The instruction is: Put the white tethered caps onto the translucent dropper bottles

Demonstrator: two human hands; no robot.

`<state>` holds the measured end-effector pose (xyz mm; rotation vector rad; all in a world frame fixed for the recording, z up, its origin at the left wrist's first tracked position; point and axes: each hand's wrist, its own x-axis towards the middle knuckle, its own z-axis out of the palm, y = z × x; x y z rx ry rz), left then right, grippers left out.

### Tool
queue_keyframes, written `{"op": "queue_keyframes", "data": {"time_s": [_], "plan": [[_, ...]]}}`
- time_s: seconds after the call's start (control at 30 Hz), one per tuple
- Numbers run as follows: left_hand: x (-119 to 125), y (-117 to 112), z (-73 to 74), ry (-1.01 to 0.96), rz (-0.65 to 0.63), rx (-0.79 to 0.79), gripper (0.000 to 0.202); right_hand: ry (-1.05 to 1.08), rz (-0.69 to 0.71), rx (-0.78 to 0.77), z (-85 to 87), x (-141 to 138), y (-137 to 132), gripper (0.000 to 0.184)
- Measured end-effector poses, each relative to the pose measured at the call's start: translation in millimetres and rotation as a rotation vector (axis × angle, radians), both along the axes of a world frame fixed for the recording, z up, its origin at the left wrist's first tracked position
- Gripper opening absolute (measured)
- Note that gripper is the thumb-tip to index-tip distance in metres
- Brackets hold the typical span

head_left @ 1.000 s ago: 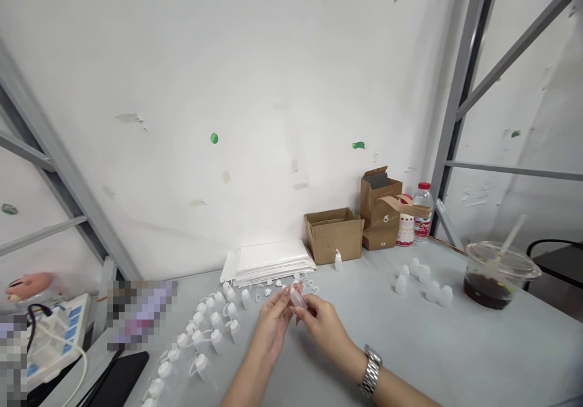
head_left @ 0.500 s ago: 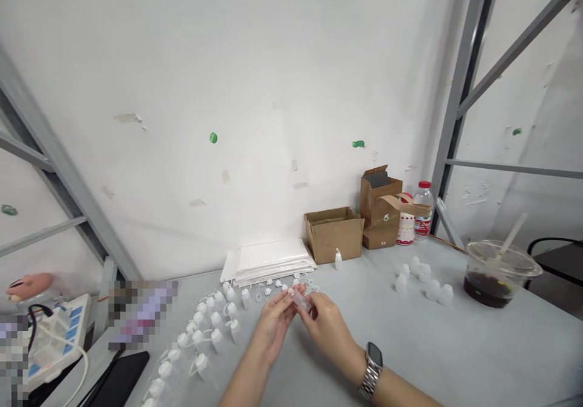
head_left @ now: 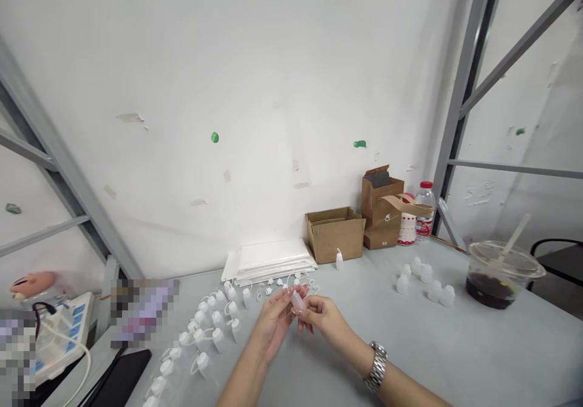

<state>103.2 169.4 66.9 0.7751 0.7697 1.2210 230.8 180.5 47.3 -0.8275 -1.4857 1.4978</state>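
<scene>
Over the middle of the table, a small translucent plastic bottle (head_left: 298,300) is held tilted between both hands. The fingers of my left hand (head_left: 274,319) are closed around its upper end. My right hand (head_left: 324,313) pinches its lower part with thumb and fingers, and a metal watch band is on that wrist. Fingers partly cover the bottle, so its top is hard to make out. Just behind the hands lie several small white caps with loops (head_left: 270,282). Left of my left hand stand several small bottles with white strapped caps (head_left: 217,319).
White padded envelopes (head_left: 273,256) lie by the wall beside an open cardboard box (head_left: 336,240). One small capped bottle (head_left: 339,260) stands before it. Several uncapped bottles (head_left: 434,290) and a drink cup (head_left: 489,288) are on the right. A black phone (head_left: 121,379) lies left.
My right wrist has turned, so the watch face no longer shows. The bottle between my hands now points more steeply downward. The view has shifted slightly.
</scene>
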Motion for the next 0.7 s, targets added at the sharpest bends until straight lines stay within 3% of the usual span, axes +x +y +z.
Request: {"op": "queue_keyframes", "data": {"time_s": [0.17, 0.27, 0.37, 0.4, 0.47, 0.57, 0.7], "plan": [[-2.5, 4.1, -4.0, 0.064, 0.008, -0.03, 0.026, -0.286, -0.224, 0.149, -3.7, 1.8, -4.3, 0.027], [-3.3, 5.6, -8.0, 0.069, -0.012, -0.042, 0.025, -0.494, -0.355, 0.459, -8.7, 4.3, -8.8, 0.017], [-1.6, 4.9, -10.5, 0.073, -0.011, -0.037, 0.025, -0.542, -0.395, 0.687, -12.6, 6.1, -10.1, 0.014], [-0.8, 4.6, -10.9, 0.078, -0.005, -0.032, 0.026, -0.528, -0.39, 0.675, -12.7, 6.1, -9.3, 0.014], [0.4, 4.1, -11.1, 0.073, 0.008, -0.025, 0.027, -0.455, -0.338, 0.497, -10.8, 5.2, -5.8, 0.014], [-0.3, 4.2, -9.6, 0.005, 0.013, -0.023, 0.028, -0.197, -0.124, 0.12, -3.2, 3.3, 0.4, 0.028], [-4.3, 3.6, -5.3, -0.043, -0.044, 0.019, 0.032, 0.151, 0.151, -0.134, 6.9, 4.5, 1.5, 0.034]]}}
